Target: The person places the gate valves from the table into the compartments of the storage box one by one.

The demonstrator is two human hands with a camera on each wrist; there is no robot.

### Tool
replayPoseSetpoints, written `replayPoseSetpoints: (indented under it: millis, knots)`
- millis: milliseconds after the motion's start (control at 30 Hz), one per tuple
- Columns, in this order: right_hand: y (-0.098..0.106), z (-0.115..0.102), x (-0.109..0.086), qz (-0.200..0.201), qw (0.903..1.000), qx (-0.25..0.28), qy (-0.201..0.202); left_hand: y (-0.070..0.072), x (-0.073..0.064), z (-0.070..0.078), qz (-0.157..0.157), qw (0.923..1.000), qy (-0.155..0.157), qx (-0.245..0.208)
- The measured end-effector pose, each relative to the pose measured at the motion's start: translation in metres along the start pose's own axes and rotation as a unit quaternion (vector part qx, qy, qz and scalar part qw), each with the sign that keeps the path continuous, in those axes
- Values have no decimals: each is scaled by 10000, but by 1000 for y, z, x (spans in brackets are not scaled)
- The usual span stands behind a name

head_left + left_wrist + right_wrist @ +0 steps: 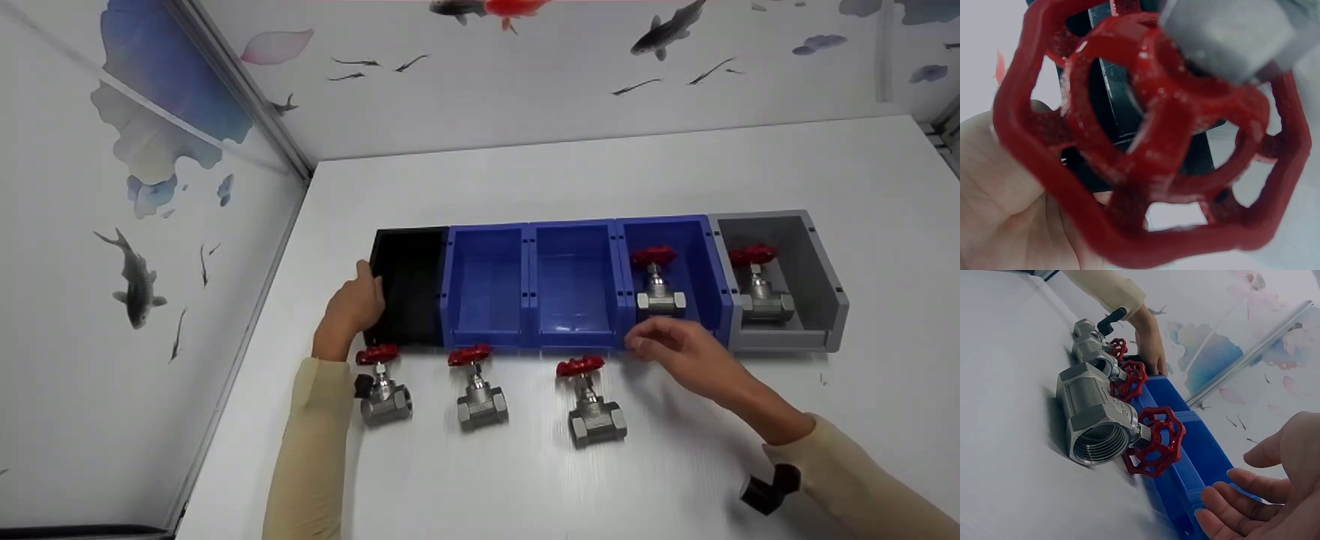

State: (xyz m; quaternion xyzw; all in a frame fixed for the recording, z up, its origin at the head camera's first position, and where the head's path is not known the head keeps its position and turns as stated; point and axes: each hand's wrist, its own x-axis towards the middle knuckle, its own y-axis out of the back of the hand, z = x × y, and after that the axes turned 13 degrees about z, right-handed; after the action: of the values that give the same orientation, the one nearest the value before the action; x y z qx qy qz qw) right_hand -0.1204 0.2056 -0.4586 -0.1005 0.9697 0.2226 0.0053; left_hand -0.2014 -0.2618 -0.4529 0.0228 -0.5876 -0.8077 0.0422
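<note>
My left hand [355, 301] grips the left wall of a black bin [409, 281], the end one in a row. In the left wrist view, the red handwheel of a gate valve [1157, 163] covers part of that hand and the bin. My right hand [686, 352], fingers loosely bent and holding nothing, hovers by the front of the right blue bin [697, 285]. Three gate valves with red handwheels lie before the row: a left one [386, 401], a middle one [481, 405] and a right one [596, 420]. In the right wrist view, the nearest valve [1092, 416] shows its threaded opening.
One valve [660, 300] sits in the right blue bin, another [766, 304] in the grey bin [817, 277]. Two other blue bins, the left one [487, 285] and the middle one [574, 285], stand between. Printed walls [525, 90] border the white table [675, 487].
</note>
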Motion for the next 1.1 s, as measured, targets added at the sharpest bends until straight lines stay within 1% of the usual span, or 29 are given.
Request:
replayPoseSetpoints:
  millis: [100,200,400,600,733,833,1100]
  knots:
    - [-2,3,0,-252,9996,-99,20,-1,0,0,32,10000,-70,-8]
    - [-4,5,-1,-493,9986,-168,74,-1,0,-1,55,10000,-76,-6]
    - [-7,7,-1,-976,9951,5,131,0,-1,0,81,9999,-81,-14]
    - [-8,8,-3,-1257,9919,79,162,0,0,1,97,9999,-79,7]
    - [-8,8,-3,-1417,9898,144,-18,-1,1,0,84,10000,-41,19]
    - [-10,9,-2,-1591,9867,308,-121,-1,1,1,61,10000,-5,19]
    - [-14,15,-2,-2107,9702,1078,-523,-1,0,1,14,10000,8,42]
